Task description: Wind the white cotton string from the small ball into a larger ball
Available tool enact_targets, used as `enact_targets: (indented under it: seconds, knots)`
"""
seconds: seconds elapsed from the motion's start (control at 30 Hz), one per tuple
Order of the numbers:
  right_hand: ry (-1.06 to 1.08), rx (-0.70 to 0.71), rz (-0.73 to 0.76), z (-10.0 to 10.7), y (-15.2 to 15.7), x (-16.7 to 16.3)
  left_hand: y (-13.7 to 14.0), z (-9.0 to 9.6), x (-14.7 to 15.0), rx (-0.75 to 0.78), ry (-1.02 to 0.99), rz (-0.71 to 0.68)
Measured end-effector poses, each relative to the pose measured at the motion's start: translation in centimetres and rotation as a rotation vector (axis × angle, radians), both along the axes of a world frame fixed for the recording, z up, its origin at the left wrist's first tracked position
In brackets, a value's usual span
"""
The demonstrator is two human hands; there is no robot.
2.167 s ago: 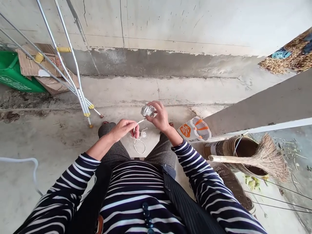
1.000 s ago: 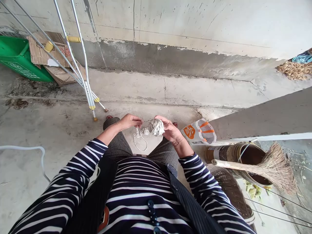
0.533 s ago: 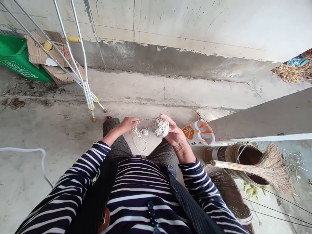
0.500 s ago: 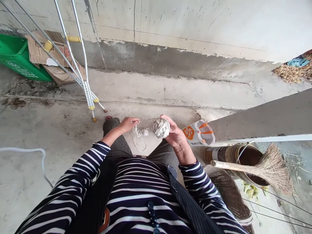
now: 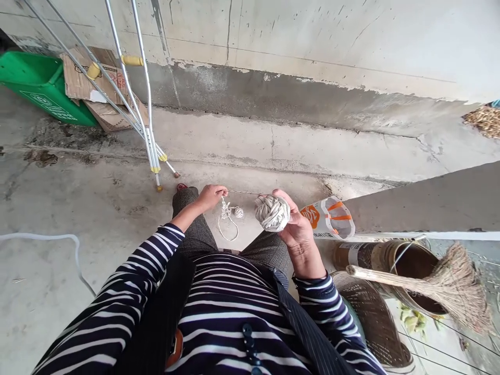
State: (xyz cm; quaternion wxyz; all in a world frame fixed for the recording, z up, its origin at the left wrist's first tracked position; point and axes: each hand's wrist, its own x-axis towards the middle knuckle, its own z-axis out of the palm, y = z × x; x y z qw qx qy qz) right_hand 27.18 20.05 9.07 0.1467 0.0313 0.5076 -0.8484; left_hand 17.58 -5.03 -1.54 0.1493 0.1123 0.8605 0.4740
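A pale ball of thick yarn rests in my right hand, whose fingers curl around its far side. My left hand pinches a strand of yarn at its fingertips. Between the two hands a thin, dark-looking strand runs nearly level. Below my left fingers hangs a bunched white cord, with a loose loop dipping between my knees. Beside it is a small white wound ball; whether it hangs or lies on the floor I cannot tell.
Metal crutches lean against the wall at left, before flattened cardboard and a green bin. At right are a white-orange bag, a bucket, a straw broom and a woven basket. A pale hose crosses the left floor.
My right hand has moved right and slightly lower with the yarn ball, widening the gap to my left hand. The view has shifted, so the surroundings sit further right.
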Motion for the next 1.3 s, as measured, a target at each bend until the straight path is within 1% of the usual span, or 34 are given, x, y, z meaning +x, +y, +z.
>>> enact_targets:
  seconds: [0.13,0.23,0.3,0.33,0.37,0.43,0.5,0.53,0.6,0.67,0.77,0.83,0.9,0.97,1.03,1.13,1.23,1.3]
  knots:
    - [-0.014,-0.013,0.019,-0.2,-0.2,0.2,-0.5,0.7,-0.2,-0.051,0.014,0.0]
    - [0.015,-0.021,0.024,-0.4,0.0,0.2,-0.8,1.1,-0.5,-0.105,0.003,-0.012]
    - [0.036,-0.017,0.014,-0.7,0.2,0.1,-0.8,1.5,-0.4,-0.105,-0.031,0.022]
    - [0.039,-0.008,0.014,-0.9,0.3,0.0,-0.6,1.9,-0.1,-0.069,-0.06,0.044]
    - [0.036,0.004,0.016,-1.2,0.3,-0.1,-0.3,2.4,0.2,0.0,-0.097,0.061]
    - [0.011,0.024,0.023,-1.7,0.2,-0.4,0.7,3.7,1.3,0.212,-0.188,0.044]
    - [-0.029,0.024,0.023,-2.2,-0.1,-0.5,1.9,5.4,2.6,0.45,-0.281,-0.024]
    - [-0.047,0.016,0.022,-2.4,-0.3,-0.6,2.5,6.2,3.3,0.542,-0.318,-0.057]
    - [-0.071,-0.015,0.033,-2.8,-0.7,-0.6,3.4,7.4,4.1,0.646,-0.35,-0.088]
    - [-0.082,-0.052,0.062,-3.1,-1.0,-0.7,3.8,7.8,4.4,0.653,-0.33,-0.081]
    - [-0.118,-0.082,0.088,-3.4,-1.1,-0.6,3.5,7.7,4.2,0.539,-0.242,-0.088]
    - [-0.156,-0.083,0.088,-3.6,-1.0,-0.5,2.9,7.8,3.9,0.404,-0.134,-0.119]
    - [-0.185,-0.066,0.111,-3.8,-0.8,-0.5,2.3,8.6,3.7,0.249,0.008,-0.139]
    - [-0.2,-0.021,0.159,-3.9,-0.7,-0.5,1.6,9.9,3.5,0.118,0.146,-0.139]
    - [-0.197,0.045,0.206,-3.6,-0.6,-0.7,1.1,11.4,3.4,0.022,0.278,-0.143]
    - [-0.137,0.155,0.261,-2.9,-0.7,-1.4,0.8,13.0,3.1,-0.135,0.476,-0.183]
    - [-0.044,0.238,0.302,-2.3,-0.6,-2.4,0.6,13.6,3.0,-0.311,0.593,-0.197]
    - [0.011,0.295,0.289,-2.1,-0.3,-3.0,0.4,13.6,2.9,-0.39,0.579,-0.193]
